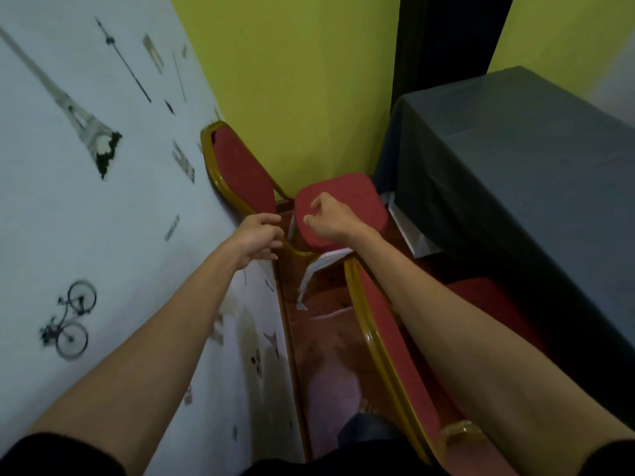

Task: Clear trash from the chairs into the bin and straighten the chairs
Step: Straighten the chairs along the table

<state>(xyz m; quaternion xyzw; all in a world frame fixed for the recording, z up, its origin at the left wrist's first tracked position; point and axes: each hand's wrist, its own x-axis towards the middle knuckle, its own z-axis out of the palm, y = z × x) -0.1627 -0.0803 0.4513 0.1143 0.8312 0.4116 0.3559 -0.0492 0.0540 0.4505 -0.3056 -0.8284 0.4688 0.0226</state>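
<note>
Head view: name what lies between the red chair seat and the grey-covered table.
White paper lies between the red seat and the grey-covered table, shown in the head view.

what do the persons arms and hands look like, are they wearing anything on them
Both forearms are bare from the sleeves down. The left hand and right hand are bare too: no gloves, watch, rings or bands show. Short black sleeves show only at the bottom corners of the picture.
</note>
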